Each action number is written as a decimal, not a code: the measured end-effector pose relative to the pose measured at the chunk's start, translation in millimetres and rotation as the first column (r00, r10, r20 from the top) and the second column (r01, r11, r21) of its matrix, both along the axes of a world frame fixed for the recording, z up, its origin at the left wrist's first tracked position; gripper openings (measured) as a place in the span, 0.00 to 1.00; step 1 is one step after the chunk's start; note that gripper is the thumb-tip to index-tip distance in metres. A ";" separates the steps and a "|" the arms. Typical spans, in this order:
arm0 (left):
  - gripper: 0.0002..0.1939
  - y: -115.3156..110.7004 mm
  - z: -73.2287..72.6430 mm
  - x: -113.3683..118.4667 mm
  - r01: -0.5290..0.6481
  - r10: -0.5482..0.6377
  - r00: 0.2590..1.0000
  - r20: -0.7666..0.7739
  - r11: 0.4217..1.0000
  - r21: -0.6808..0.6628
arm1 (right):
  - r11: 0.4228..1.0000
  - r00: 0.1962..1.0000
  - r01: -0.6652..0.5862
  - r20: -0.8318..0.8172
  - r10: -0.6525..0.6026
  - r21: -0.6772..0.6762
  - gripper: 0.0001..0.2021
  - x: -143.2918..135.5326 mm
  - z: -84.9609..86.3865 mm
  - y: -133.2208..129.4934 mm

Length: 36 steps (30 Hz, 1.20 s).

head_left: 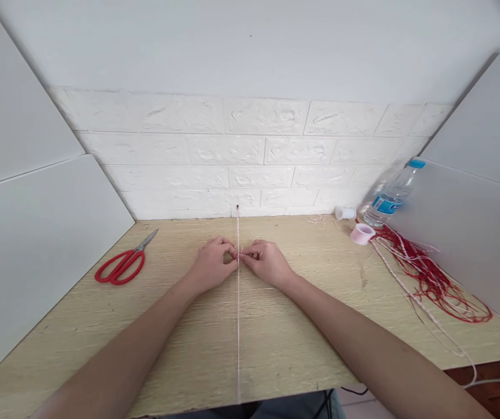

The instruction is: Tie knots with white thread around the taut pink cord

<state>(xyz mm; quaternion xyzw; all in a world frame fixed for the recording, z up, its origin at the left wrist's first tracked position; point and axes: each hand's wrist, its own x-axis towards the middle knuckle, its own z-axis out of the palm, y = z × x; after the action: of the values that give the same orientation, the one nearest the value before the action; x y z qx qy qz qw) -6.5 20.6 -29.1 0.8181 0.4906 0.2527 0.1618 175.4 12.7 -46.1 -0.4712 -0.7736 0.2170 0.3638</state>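
A thin pale cord (238, 331) runs taut from a small dark fixing (238, 206) at the wall's foot down past the table's front edge. Its upper stretch, between the fixing and my fingers, looks thicker and knotted or braided, in pink and white. My left hand (213, 265) pinches at the cord from the left, thumb and forefinger together. Opposite it, my right hand (270, 265) pinches a fine thread against the same spot. Short thread ends stick out beside the fingertips; exactly which strand each hand grips is too small to tell.
Red-handled scissors (121, 266) lie on the left of the wooden table (180, 361). At the right are a white spool (345, 213), a pink spool (362, 234), a water bottle (387, 198) and a heap of red cords (433, 273). White panels flank both sides.
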 end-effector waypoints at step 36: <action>0.13 13.4 13.0 -21.4 -0.681 0.553 0.548 0.627 0.731 -0.049 | 0.995 0.998 0.061 0.018 -0.059 -0.076 0.06 2.4 4.3 -1.1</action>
<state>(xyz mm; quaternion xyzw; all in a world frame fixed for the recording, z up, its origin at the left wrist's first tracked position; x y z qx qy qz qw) -27.9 34.0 -16.1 0.4778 0.6409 0.5874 0.1262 177.8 11.6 -41.8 -0.5094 -0.7530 0.2318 0.3460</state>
